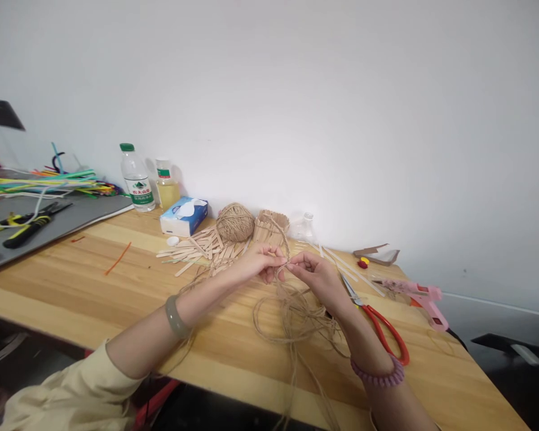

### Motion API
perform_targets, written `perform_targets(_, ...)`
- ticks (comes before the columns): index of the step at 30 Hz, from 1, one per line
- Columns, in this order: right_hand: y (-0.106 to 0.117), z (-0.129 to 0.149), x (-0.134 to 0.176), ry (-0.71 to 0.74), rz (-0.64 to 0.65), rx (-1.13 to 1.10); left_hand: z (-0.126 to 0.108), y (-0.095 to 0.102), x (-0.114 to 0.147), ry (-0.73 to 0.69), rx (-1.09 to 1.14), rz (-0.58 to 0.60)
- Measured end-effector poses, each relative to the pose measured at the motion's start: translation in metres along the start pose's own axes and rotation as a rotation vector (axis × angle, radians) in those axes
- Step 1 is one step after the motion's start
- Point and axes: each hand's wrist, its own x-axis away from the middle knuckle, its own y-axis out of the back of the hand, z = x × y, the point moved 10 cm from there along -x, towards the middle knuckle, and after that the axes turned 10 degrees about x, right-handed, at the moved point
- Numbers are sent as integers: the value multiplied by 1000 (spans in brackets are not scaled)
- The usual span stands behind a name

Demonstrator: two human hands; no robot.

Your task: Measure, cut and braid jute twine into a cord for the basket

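My left hand (264, 261) and my right hand (313, 274) meet above the table, each pinching the same piece of jute twine (286, 242). A braided-looking length of it rises from my fingers toward a small basket of wooden sticks (269, 226); whether it joins the basket I cannot tell. Beneath my hands lies a loose tangle of twine (291, 317), with strands hanging over the front edge. The ball of twine (235, 222) sits behind my left hand, beside the basket. Red-handled scissors (381, 326) lie beside my right forearm, partly hidden by it.
Loose wooden sticks (197, 246) lie left of the ball, near a tissue box (184, 216). A water bottle (137, 179) and a yellow-liquid bottle (167, 185) stand behind. At right lies a pink glue gun (420, 293). Pliers (33, 227) and pipe cleaners (63, 182) are at left.
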Motion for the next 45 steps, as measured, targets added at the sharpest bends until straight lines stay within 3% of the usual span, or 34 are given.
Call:
perform_targets(3, 3, -1, 0, -5, -26, 48, -6, 1, 1, -44, -60, -37)
perform_targets(10, -6, 21, 5, 168, 143, 90, -21, 2, 5, -122, -113, -84)
perform_targets(14, -11, 15, 7, 126, 201, 40, -24, -1, 5, -139, -105, -68)
perform_targets(21, -7, 22, 4, 134, 75, 122, -15, 2, 0, -116, -164, -49)
perform_targets(28, -6, 25, 6, 198, 83, 219, -11, -3, 0, -38, -190, 79)
perform_targets(34, 0, 22, 5, 215, 47, 193, -14, 2, 3, -8, -17, 78)
perform_targets(40, 5, 27, 7, 240, -40, 336, -6, -8, 6, 110, 112, 191)
perform_targets(43, 6, 27, 8, 219, -63, 301, -8, -10, 4, 64, 10, 201)
perform_targets(45, 9, 21, 7, 174, -93, 256, -15, -6, 4, -36, -194, 124)
